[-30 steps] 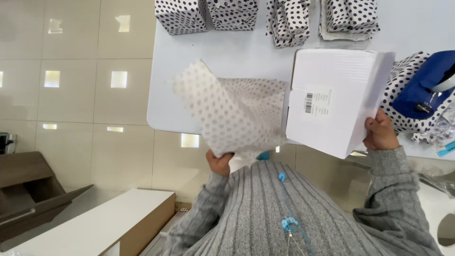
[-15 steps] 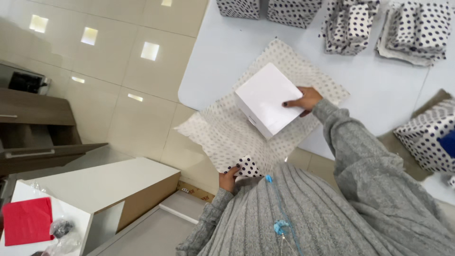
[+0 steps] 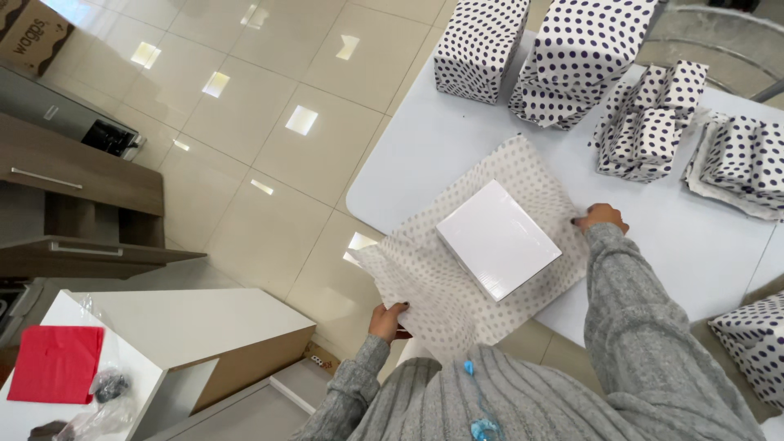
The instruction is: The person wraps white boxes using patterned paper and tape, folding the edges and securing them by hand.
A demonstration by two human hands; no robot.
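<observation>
My two hands hold the edges of a dotted wrapping sheet with a white box on it.

My left hand (image 3: 387, 318) pinches the near corner of the wrapping paper (image 3: 433, 282), where the sheet hangs over the edge of the white table (image 3: 702, 245). My right hand (image 3: 600, 216) is closed with the fingers pressed on the far edge of the same paper; I cannot tell if it grips the sheet or only presses it flat. Between my hands the plain white box (image 3: 498, 238) lies flat in the middle of the sheet. Beyond my right hand several parcels already wrapped in dotted paper (image 3: 588, 57) stand on the table, well apart from the box. Far left of my left hand a red sheet (image 3: 55, 362) lies on a white counter (image 3: 196, 322).
</observation>
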